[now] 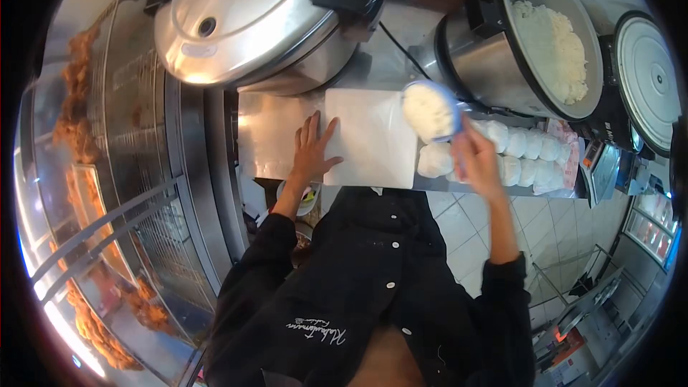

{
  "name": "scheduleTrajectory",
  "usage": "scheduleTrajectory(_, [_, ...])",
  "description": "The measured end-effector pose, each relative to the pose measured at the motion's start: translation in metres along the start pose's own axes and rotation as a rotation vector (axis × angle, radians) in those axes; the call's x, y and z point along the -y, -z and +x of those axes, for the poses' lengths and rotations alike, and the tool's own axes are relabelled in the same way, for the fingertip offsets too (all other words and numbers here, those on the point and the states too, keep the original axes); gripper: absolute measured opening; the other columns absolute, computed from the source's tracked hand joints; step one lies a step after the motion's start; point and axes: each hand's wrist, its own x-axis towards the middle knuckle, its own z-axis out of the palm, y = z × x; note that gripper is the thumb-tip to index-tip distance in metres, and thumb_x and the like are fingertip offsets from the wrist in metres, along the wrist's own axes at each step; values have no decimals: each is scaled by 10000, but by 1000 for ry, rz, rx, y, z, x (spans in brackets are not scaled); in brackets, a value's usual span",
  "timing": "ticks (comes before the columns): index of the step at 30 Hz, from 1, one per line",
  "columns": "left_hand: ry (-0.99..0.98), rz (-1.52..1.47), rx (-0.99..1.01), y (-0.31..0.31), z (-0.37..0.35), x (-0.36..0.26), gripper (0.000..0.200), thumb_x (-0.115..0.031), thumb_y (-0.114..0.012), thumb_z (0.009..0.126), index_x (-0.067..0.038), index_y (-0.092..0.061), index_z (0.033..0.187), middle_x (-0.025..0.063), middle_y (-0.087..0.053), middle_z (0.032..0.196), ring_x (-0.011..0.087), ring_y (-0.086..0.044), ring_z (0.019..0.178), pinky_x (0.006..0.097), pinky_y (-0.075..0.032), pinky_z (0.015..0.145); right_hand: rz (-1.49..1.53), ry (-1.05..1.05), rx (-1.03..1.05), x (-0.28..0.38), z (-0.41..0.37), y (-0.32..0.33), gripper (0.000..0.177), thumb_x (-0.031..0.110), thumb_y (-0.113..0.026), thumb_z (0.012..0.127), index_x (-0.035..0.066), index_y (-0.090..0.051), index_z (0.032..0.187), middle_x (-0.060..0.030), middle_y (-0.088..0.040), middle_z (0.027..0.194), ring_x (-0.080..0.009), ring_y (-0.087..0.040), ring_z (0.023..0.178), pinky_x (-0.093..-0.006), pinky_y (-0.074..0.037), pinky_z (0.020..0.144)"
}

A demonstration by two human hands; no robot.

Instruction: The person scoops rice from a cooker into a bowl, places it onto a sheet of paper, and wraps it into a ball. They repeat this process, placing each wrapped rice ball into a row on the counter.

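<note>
My left hand [315,149] lies with its fingers spread at the left edge of a sheet of white paper [369,161] on the steel counter. Over the paper's right edge, a blue scoop [456,100] full of white rice [427,112] is held in my right hand [479,158], its fingers closed around the handle. Just right of the paper, rows of white wrapped bundles [512,142] sit on the counter, partly hidden by my right hand. Behind them stands an open rice cooker [487,57] holding more rice [559,50].
A large lidded steel cooker [236,14] stands at the back left. A black cord [403,50] runs along the counter. To the left is a glass case [136,172] with fried pieces of food on racks. A scale [600,172] sits at the counter's right end, near a round lid [648,75].
</note>
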Motion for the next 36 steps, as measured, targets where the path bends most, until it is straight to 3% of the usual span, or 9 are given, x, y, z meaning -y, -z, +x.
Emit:
scheduleTrajectory(1, [9, -2, 2, -1, -1, 2, 1117, -373, -930, 639, -271, -381, 1607, 227, -254, 1636, 442, -298, 1478, 582, -294, 1165, -68, 18, -36, -30, 1, -25, 467, 201, -531, 1089, 65, -482, 1532, -17, -533, 682, -97, -492, 530, -275, -452, 498])
scheduleTrajectory(3, [-16, -26, -5, 1, -1, 3, 1122, -411, -928, 641, -286, -374, 1609, 223, -249, 1640, 441, -295, 1481, 579, -292, 1166, -527, 506, -281, -92, 10, -80, 489, 123, -579, 1043, 120, -507, 1527, -69, -538, 730, -199, -567, 589, -354, -509, 548])
scheduleTrajectory(5, [-5, -8, 14, 4, -1, 3, 1120, -433, -924, 645, -298, -371, 1610, 217, -245, 1642, 433, -290, 1486, 579, -290, 1169, -1027, 421, -229, -142, 2, -117, 599, 35, -602, 963, 178, -504, 1537, -115, -543, 834, -295, -619, 674, -426, -542, 596])
scheduleTrajectory(6, [1, 11, 27, 4, 0, 3, 1118, -454, -920, 649, -309, -367, 1611, 212, -240, 1645, 426, -285, 1492, 578, -288, 1171, -1133, 415, -179, -177, 1, -129, 703, -9, -607, 895, 208, -483, 1552, -108, -533, 913, -297, -636, 697, -433, -555, 614])
scheduleTrajectory(13, [27, 21, 38, 6, 26, -1, 1173, -510, -917, 631, -222, -350, 1617, 180, -197, 1677, 417, -195, 1542, 591, -214, 1228, -1166, 373, -208, -191, 1, -146, 751, 0, -606, 880, 240, -449, 1574, -101, -531, 912, -275, -626, 692, -415, -559, 617])
scheduleTrajectory(15, [-206, -24, 82, 1, 38, 0, 1263, -569, -915, 594, -194, -300, 1631, 138, -161, 1705, 375, -142, 1575, 605, -152, 1258, -1176, 372, -218, -182, 1, -146, 758, 1, -611, 880, 245, -443, 1578, -99, -536, 916, -279, -633, 702, -419, -559, 618])
scheduleTrajectory(21, [-191, 55, 210, 2, 48, 1, 1370, -645, -905, 530, -249, -228, 1653, 43, -145, 1729, 261, -121, 1598, 643, -98, 1260, -1140, 442, -206, -181, -4, -138, 709, -12, -587, 897, 207, -468, 1560, -111, -535, 902, -306, -639, 702, -447, -554, 602])
scheduleTrajectory(26, [-198, 52, 198, 1, 48, 2, 1366, -643, -906, 522, -262, -237, 1651, 36, -163, 1726, 249, -127, 1597, 666, -97, 1248, -1197, 385, -192, -184, -13, -132, 790, -37, -591, 871, 250, -420, 1587, -106, -541, 933, -304, -640, 760, -447, -561, 631])
scheduleTrajectory(36, [-193, 16, 201, 2, 47, 0, 1373, -621, -913, 529, -217, -235, 1652, 63, -152, 1728, 265, -100, 1603, 650, -83, 1256, -1182, 408, -243, -180, -16, -130, 733, -37, -581, 886, 234, -476, 1559, -101, -536, 912, -312, -609, 771, -459, -538, 699])
